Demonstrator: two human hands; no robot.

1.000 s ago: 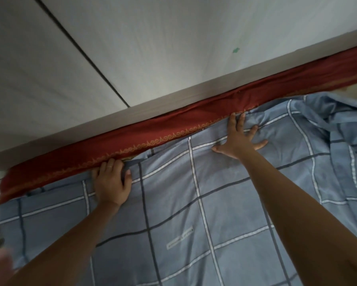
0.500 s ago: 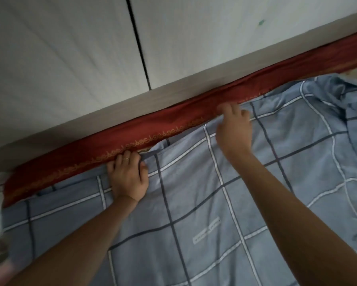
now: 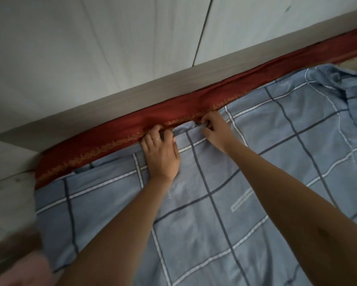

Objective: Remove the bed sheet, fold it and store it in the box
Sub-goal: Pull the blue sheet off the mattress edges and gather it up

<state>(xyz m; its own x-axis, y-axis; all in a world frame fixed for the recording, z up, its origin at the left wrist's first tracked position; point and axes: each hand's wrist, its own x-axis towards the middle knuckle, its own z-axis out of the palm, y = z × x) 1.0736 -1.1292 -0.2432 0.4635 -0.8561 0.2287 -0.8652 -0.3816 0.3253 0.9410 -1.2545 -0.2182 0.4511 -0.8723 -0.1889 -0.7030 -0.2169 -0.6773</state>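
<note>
Left hand (image 3: 161, 154) and right hand (image 3: 217, 132) clutch the soft, limp bed sheet (image 3: 276, 166) at its hem, likely the surest hold.

On my feed, the only lettering is a small white-outlined strip (image 3: 242, 200) printed on the blue checked bed sheet (image 3: 194, 234), inside one of its squares. The characters are too small and blurred for me to read, so I get nothing legible.
</note>
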